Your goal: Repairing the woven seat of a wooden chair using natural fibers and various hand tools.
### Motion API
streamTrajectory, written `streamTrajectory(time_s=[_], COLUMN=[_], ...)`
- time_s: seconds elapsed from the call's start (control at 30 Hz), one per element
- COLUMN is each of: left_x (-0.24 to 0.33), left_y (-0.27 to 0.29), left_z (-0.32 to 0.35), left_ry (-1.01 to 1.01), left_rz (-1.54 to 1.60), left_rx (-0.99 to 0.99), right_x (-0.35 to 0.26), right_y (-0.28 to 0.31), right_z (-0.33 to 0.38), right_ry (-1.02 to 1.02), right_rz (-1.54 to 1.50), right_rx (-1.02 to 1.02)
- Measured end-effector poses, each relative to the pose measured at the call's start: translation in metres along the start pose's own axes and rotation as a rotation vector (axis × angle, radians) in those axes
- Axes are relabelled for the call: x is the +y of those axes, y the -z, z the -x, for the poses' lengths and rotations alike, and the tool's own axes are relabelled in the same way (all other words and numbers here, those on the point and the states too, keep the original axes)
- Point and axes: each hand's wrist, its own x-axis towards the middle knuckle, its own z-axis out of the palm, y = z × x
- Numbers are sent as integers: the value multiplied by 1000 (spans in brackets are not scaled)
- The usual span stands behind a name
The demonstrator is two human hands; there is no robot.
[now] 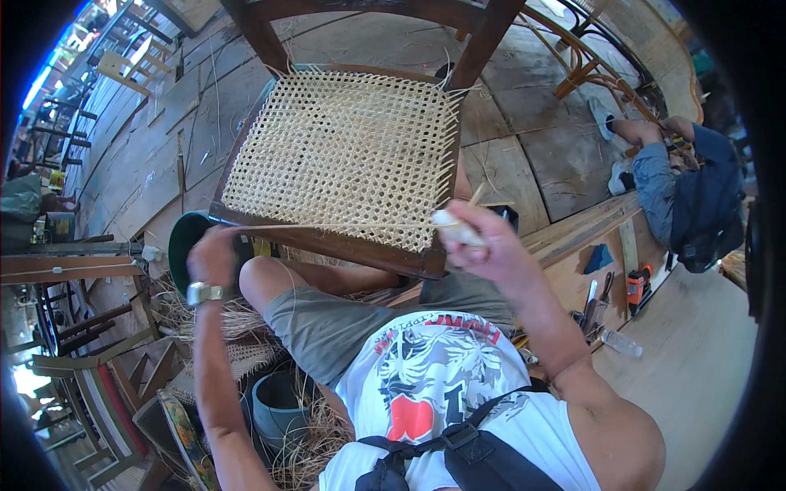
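A woven cane seat [344,151] in a dark wooden chair frame [327,245] lies before me, its front rail above my lap. Along that rail runs a taut, pale cane strand [344,226]. My left hand [211,260], with a watch on the wrist, is closed at the strand's left end by the seat's front left corner; motion blurs its fingers. My right hand [485,239], at the front right corner, grips a white rounded object [458,228] whose kind I cannot make out. A thin wooden stick [476,194] pokes out above that hand. Loose cane ends stick up along the right rail.
A green bucket [182,252] stands beside my left hand, and a blue-grey bucket [280,405] sits among cane scraps [307,458]. Rightward are an orange tool [637,288], a clear bottle [622,343] and a seated person [696,196]. Stacked chairs [98,401] fill the left.
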Motion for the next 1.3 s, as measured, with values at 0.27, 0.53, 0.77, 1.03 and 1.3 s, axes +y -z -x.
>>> streamTrajectory(time_s=[0.27, 0.53, 0.77, 1.03, 1.3], left_x=[-150, 158, 203, -28, -475], left_y=[46, 72, 48, 42, 204], left_z=[44, -37, -22, 25, 277], left_ry=[594, 54, -79, 112, 1223], left_rz=[-344, 946, 891, 134, -810], left_rx=[-338, -412, -584, 30, -60], right_x=[-9, 31, 54, 10, -197], right_y=[1, -20, -27, 9, 216], right_z=[6, -42, -45, 43, 146], right_ry=[154, 323, 143, 159, 696], right_rz=[371, 709, 263, 218, 134], right_rx=[184, 323, 127, 88, 440])
